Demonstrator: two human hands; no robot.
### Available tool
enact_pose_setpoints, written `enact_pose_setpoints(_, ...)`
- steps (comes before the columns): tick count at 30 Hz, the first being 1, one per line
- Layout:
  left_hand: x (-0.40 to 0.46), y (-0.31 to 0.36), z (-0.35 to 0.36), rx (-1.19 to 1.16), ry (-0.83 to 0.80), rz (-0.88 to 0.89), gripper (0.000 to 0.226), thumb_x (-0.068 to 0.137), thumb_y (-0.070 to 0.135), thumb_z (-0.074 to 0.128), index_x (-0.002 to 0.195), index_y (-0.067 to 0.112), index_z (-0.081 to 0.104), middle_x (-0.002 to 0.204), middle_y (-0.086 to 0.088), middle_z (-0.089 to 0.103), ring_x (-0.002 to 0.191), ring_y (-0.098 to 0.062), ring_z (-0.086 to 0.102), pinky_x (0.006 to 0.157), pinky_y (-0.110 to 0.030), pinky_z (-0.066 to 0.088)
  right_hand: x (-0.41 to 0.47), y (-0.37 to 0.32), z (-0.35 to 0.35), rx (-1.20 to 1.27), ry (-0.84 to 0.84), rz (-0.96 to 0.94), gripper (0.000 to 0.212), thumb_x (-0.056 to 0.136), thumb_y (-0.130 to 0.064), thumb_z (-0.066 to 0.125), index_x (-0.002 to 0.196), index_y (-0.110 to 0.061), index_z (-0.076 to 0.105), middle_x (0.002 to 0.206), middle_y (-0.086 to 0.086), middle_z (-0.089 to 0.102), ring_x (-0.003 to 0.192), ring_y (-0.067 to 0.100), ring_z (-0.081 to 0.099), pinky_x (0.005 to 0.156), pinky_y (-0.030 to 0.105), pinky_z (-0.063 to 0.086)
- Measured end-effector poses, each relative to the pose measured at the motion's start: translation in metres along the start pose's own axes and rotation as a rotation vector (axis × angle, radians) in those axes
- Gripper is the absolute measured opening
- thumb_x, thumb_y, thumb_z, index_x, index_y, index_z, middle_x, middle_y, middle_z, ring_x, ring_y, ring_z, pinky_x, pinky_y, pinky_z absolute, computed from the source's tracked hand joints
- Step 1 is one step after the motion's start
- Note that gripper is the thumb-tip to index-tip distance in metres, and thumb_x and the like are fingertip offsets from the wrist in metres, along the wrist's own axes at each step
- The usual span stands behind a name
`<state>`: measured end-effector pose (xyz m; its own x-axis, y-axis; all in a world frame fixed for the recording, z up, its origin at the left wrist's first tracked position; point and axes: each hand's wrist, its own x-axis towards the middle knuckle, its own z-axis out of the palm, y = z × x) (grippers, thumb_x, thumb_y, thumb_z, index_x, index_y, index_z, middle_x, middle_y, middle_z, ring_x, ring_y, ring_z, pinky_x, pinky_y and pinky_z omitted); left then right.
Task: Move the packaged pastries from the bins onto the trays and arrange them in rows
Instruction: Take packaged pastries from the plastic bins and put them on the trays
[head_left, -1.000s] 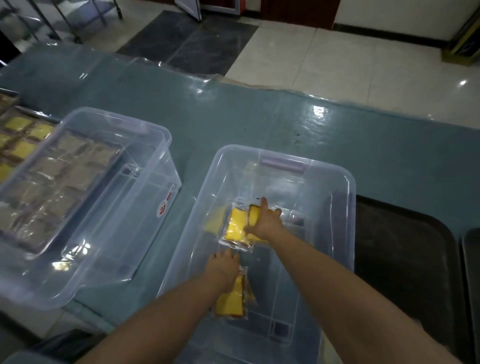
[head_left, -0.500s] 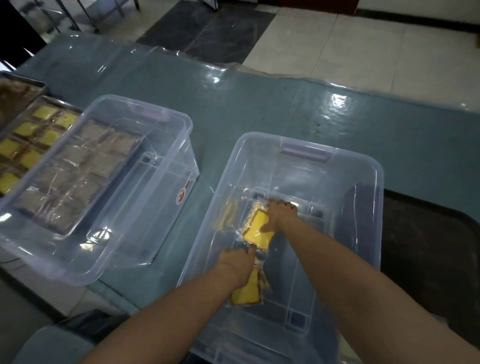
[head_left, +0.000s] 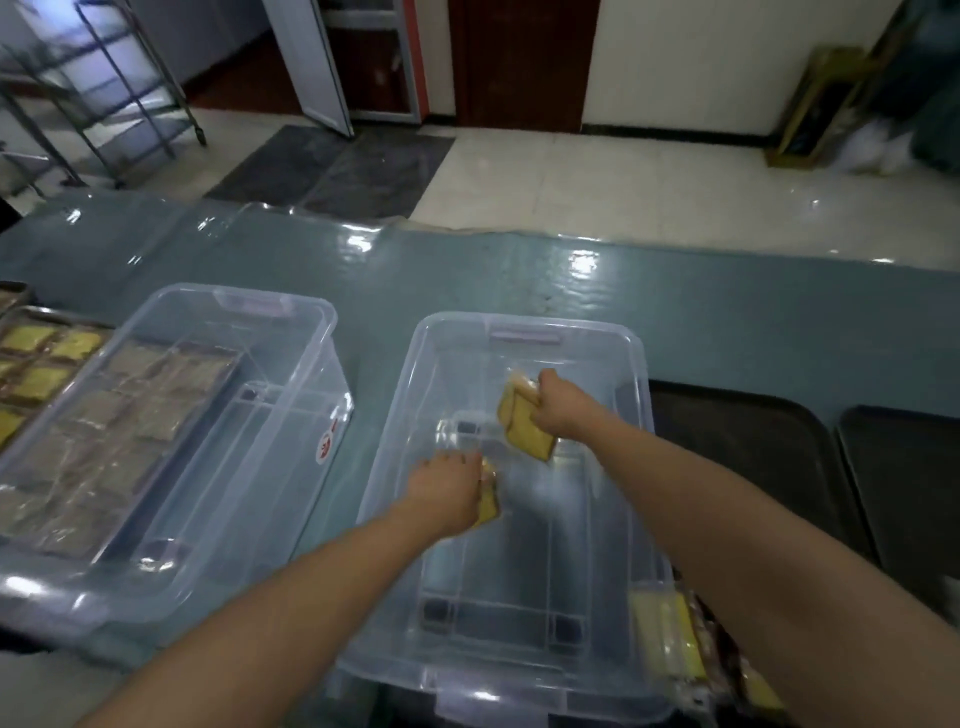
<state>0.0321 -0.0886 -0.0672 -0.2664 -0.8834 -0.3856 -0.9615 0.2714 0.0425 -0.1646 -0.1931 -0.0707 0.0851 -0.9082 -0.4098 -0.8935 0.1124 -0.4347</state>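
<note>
Both my hands are inside the clear plastic bin (head_left: 636, 364) in the middle of the table. My right hand (head_left: 563, 408) grips a couple of yellow packaged pastries (head_left: 524, 428), lifted above the bin floor. Lower and to the left, my left hand (head_left: 447, 493) is closed on another yellow packaged pastry (head_left: 488, 506), mostly hidden under the fingers. The bin floor around them looks bare. Dark trays (head_left: 753, 452) lie to the right of the bin. A filled tray of yellow pastries (head_left: 36, 364) shows at the far left.
A second clear bin (head_left: 317, 332) stands left of mine, partly over the filled tray. More wrapped pastries (head_left: 670, 644) lie at the near right corner by my arm. The blue-grey table (head_left: 519, 275) has a plastic cover. A metal rack (head_left: 104, 93) stands on the floor beyond.
My right hand has lifted its pastries up and to the right off the bin floor. My left hand keeps its pastry. The camera has tilted up, showing more of the room.
</note>
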Motion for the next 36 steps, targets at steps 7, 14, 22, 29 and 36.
enact_pose_setpoints(7,0.006,0.048,-0.110,-0.266,0.468,-0.014,0.015,0.085,0.022,0.053,0.097,0.017,0.046,0.102,-0.017,0.063,0.099,-0.040,0.058,0.072,-0.042,0.046,-0.057,0.035,-0.130,0.204,0.374,-0.085,0.048,0.087,-0.026,0.069,0.129,-0.010,0.051,0.123,0.016,0.063,0.115,0.037,0.058,0.080,0.032,0.040)
enact_pose_setpoints(14,-0.018,0.179,-0.169,-0.268,0.743,0.096,0.020,0.082,0.027,0.056,0.093,0.019,0.042,0.097,-0.011,0.060,0.092,-0.035,0.054,0.065,-0.037,0.033,-0.142,0.156,-0.196,0.332,0.471,-0.107,0.047,0.093,-0.035,0.061,0.131,-0.011,0.049,0.124,0.009,0.062,0.113,0.030,0.059,0.094,0.043,0.049)
enact_pose_setpoints(22,-0.029,0.311,-0.095,-0.266,0.445,0.151,0.030,0.087,0.029,0.059,0.111,0.014,0.047,0.116,-0.015,0.059,0.105,-0.038,0.056,0.081,-0.044,0.049,-0.238,0.297,-0.156,0.105,0.239,-0.013,0.019,0.090,-0.023,0.062,0.107,-0.015,0.058,0.108,0.010,0.066,0.099,0.031,0.064,0.074,0.033,0.046)
enact_pose_setpoints(29,-0.039,0.342,0.013,-0.164,0.269,0.078,0.036,0.090,0.028,0.062,0.120,0.021,0.044,0.121,-0.006,0.055,0.110,-0.028,0.053,0.090,-0.041,0.048,-0.275,0.355,-0.076,0.096,0.289,0.001,0.011,0.092,-0.020,0.061,0.092,-0.029,0.055,0.091,-0.007,0.059,0.086,0.018,0.062,0.065,0.033,0.045)
enact_pose_setpoints(36,-0.076,0.338,0.143,0.017,-0.099,0.136,0.072,0.087,0.042,0.065,0.148,0.028,0.028,0.160,-0.011,0.021,0.145,-0.034,0.020,0.119,-0.051,0.021,-0.304,0.388,0.053,-0.246,-0.131,-0.045,0.079,0.091,-0.037,0.069,0.156,-0.030,0.024,0.166,0.009,0.005,0.152,0.032,0.012,0.116,0.052,0.032)
